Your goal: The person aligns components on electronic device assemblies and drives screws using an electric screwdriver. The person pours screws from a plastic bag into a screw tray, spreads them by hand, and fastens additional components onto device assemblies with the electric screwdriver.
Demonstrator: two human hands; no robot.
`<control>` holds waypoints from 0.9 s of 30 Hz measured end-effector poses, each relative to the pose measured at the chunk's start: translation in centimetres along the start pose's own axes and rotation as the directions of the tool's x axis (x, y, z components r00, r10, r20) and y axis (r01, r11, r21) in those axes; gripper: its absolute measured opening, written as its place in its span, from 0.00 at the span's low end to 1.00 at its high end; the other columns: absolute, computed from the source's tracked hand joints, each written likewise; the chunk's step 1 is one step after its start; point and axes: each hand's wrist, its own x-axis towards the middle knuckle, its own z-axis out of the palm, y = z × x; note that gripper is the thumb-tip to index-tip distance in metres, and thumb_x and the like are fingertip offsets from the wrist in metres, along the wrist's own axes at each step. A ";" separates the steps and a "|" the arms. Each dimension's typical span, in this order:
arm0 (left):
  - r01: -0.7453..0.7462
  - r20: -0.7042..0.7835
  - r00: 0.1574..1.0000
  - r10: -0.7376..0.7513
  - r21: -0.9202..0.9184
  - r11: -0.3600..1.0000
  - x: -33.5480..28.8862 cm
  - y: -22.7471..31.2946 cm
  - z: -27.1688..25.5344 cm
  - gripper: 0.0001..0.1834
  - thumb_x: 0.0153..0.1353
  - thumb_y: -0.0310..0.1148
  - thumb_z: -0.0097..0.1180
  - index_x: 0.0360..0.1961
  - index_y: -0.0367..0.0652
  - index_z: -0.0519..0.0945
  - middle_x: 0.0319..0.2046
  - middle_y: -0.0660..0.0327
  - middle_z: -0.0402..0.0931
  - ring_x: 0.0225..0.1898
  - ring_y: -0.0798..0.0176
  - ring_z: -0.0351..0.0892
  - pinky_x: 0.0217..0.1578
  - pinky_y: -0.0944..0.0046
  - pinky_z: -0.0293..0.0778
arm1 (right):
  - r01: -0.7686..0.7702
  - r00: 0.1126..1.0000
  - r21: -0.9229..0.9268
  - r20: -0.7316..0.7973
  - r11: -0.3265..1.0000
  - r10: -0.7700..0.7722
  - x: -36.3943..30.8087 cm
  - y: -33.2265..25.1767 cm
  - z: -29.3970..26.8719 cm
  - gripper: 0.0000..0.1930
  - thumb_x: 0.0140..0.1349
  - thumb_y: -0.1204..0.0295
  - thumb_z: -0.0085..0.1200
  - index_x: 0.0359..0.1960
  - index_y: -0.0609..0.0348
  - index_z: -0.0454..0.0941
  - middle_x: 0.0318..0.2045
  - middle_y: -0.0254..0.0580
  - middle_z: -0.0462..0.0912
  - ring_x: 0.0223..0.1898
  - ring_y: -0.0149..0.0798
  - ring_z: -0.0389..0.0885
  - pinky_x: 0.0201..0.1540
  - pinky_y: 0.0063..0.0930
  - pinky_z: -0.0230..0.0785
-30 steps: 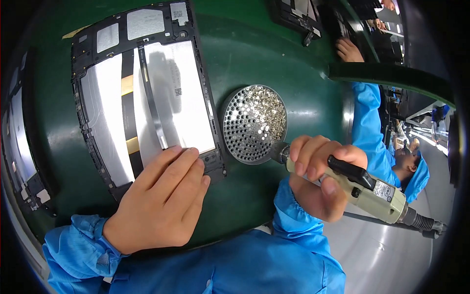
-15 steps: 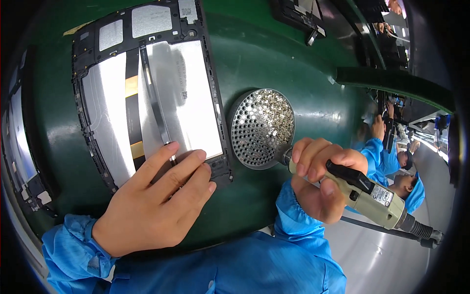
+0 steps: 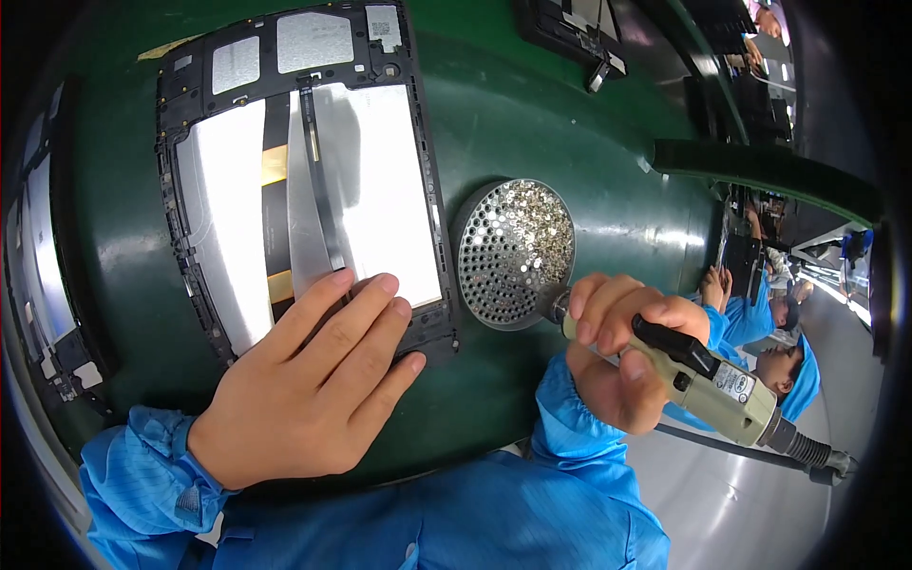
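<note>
My left hand lies flat with fingers stretched over the near end of a tablet frame, a black-edged piece with shiny silver panels. Under its fingertips runs a thin dark flex cable. My right hand is wrapped round a pale green electric screwdriver with a black lever. The tool's tip end points left, at the near right rim of a round grey perforated dish. Small silver screws are heaped on the dish's far right side. The screwdriver's very tip cannot be made out.
Another device frame lies at the left edge of the green table. A further dark device is at the far side. A green-covered bar crosses at right. Co-workers in blue sit beyond it.
The tablet frame and dish appear slightly further right and lower in view. My left hand stays on the frame, and my right hand still grips the screwdriver by the dish.
</note>
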 end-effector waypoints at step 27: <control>-0.076 -0.193 0.980 0.051 -0.123 0.990 -0.9 -0.5 0.8 0.08 0.48 0.27 0.64 0.28 0.33 0.83 0.42 0.45 0.77 0.51 0.42 0.75 0.55 0.41 0.69 | -0.046 0.957 -0.017 0.287 0.999 0.049 -1.0 -2.4 7.5 0.15 0.56 0.71 0.56 0.43 0.56 0.66 0.19 0.35 0.73 0.17 0.33 0.72 0.21 0.29 0.69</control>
